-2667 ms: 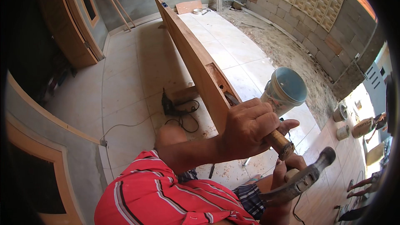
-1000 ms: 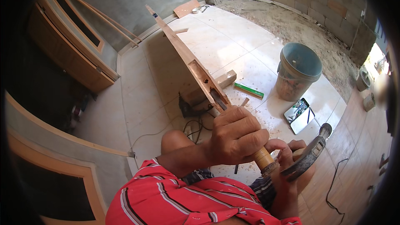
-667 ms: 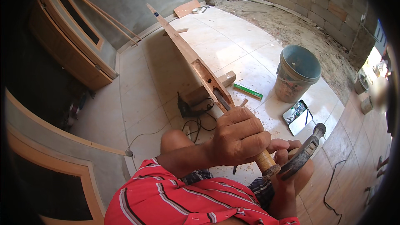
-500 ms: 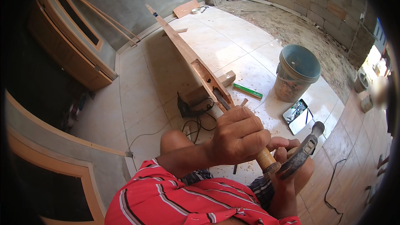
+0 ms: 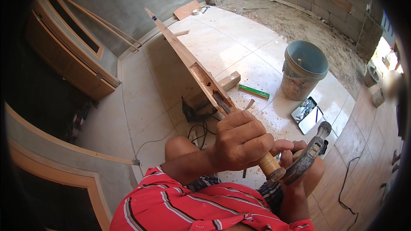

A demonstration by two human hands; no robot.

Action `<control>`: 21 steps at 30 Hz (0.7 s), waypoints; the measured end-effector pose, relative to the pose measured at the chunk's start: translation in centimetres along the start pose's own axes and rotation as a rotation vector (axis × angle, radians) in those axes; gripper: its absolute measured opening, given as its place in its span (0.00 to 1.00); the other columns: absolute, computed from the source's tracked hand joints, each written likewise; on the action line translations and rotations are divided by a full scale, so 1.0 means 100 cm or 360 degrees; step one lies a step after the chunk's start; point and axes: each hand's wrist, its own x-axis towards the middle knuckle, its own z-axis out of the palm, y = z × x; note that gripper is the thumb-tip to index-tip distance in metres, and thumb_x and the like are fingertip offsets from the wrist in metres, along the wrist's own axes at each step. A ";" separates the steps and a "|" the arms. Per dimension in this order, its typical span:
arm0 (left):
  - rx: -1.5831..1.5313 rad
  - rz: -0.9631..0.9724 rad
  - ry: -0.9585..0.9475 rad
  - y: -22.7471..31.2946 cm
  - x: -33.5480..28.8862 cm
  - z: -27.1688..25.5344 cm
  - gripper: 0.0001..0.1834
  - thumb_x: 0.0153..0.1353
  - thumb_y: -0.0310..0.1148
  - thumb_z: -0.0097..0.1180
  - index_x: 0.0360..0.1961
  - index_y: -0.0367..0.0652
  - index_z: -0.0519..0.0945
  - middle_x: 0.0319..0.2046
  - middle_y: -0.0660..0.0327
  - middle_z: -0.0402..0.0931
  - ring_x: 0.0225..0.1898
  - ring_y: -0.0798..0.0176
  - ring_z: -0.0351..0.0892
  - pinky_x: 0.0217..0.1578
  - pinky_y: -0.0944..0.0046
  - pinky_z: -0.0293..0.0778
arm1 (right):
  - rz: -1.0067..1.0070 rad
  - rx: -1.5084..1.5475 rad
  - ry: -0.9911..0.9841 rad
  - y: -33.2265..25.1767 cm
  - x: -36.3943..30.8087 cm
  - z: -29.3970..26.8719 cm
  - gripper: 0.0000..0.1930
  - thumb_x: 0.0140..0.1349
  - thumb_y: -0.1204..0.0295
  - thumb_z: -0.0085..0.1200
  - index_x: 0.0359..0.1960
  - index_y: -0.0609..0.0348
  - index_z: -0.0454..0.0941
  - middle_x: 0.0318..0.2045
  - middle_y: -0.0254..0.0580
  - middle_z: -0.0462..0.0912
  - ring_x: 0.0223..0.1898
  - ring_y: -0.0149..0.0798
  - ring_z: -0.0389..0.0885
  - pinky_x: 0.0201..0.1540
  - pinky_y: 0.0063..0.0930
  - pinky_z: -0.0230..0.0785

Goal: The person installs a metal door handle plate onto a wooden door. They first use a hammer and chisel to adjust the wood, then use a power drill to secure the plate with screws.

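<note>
My left hand (image 5: 245,140) is closed round the yellowish handle of a chisel (image 5: 270,166); the handle's worn butt end points toward me. Its blade reaches into a long recess (image 5: 203,77) cut in the narrow edge of a long wooden piece (image 5: 176,46), which stretches away from me. In my right hand (image 5: 296,188) is a claw hammer (image 5: 309,156), its dark metal head beside the chisel's butt end without clearly touching it. Most of the hammer's handle is hidden behind its head and my fingers.
A wooden block (image 5: 230,81) lies across beneath the long piece. Near it are a corded power tool (image 5: 188,110), a green narrow box (image 5: 254,91), a grey bucket (image 5: 305,70) and an open case of small tools (image 5: 307,115). Wood chips litter the tiles.
The view has shifted slightly. Both hands keep their grips, and the chisel stays in the recess. The hammer head is tilted a little differently beside the chisel's butt.
</note>
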 end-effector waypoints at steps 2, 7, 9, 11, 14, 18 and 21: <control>0.0019 -0.0011 -0.0003 0.001 0.001 0.001 0.24 0.45 0.35 0.85 0.31 0.47 0.76 0.23 0.67 0.76 0.26 0.63 0.77 0.27 0.63 0.74 | 0.0027 -0.0022 -0.0005 -0.013 0.001 0.000 0.08 0.62 0.79 0.68 0.29 0.61 0.79 0.23 0.32 0.76 0.24 0.27 0.72 0.28 0.27 0.64; -0.0027 -0.0034 0.0003 0.002 0.002 0.005 0.24 0.45 0.35 0.85 0.31 0.47 0.76 0.24 0.67 0.77 0.26 0.63 0.78 0.27 0.63 0.74 | -0.0367 0.0076 -0.0060 -0.034 0.002 0.003 0.07 0.59 0.81 0.66 0.28 0.61 0.79 0.21 0.37 0.78 0.22 0.32 0.75 0.27 0.29 0.67; -0.0029 -0.0044 -0.0005 0.003 0.001 0.003 0.23 0.45 0.35 0.84 0.31 0.47 0.76 0.24 0.67 0.78 0.26 0.63 0.78 0.27 0.63 0.74 | -0.0732 0.0119 -0.0188 -0.042 0.009 0.007 0.08 0.56 0.82 0.65 0.26 0.59 0.77 0.19 0.38 0.78 0.19 0.36 0.75 0.24 0.31 0.66; -0.0035 -0.0038 -0.0031 0.003 0.000 0.000 0.23 0.46 0.35 0.84 0.30 0.47 0.76 0.24 0.67 0.78 0.25 0.63 0.78 0.27 0.62 0.74 | -0.0851 -0.0087 -0.0274 -0.030 0.010 0.010 0.09 0.55 0.82 0.65 0.24 0.58 0.75 0.18 0.39 0.77 0.16 0.39 0.73 0.21 0.32 0.64; 0.0057 -0.0061 -0.0046 -0.014 -0.006 -0.002 0.22 0.47 0.35 0.84 0.29 0.47 0.76 0.24 0.67 0.76 0.24 0.63 0.77 0.26 0.63 0.73 | -0.0756 -0.0222 -0.0363 -0.018 0.000 0.008 0.12 0.51 0.83 0.66 0.25 0.56 0.73 0.17 0.39 0.75 0.15 0.41 0.72 0.20 0.34 0.63; -0.0003 -0.0055 -0.0004 -0.005 -0.005 -0.004 0.22 0.47 0.35 0.84 0.29 0.47 0.76 0.23 0.67 0.75 0.24 0.63 0.76 0.26 0.63 0.73 | -0.0954 0.0062 -0.0355 -0.021 0.001 0.016 0.14 0.49 0.86 0.65 0.28 0.55 0.72 0.17 0.39 0.74 0.16 0.41 0.73 0.21 0.34 0.63; -0.0044 -0.0022 0.0014 0.001 -0.004 -0.004 0.22 0.47 0.35 0.84 0.29 0.47 0.76 0.23 0.67 0.75 0.24 0.63 0.75 0.26 0.63 0.72 | -0.0930 0.0161 -0.0377 -0.027 -0.003 0.013 0.10 0.59 0.73 0.64 0.27 0.60 0.73 0.19 0.42 0.76 0.19 0.41 0.76 0.26 0.34 0.68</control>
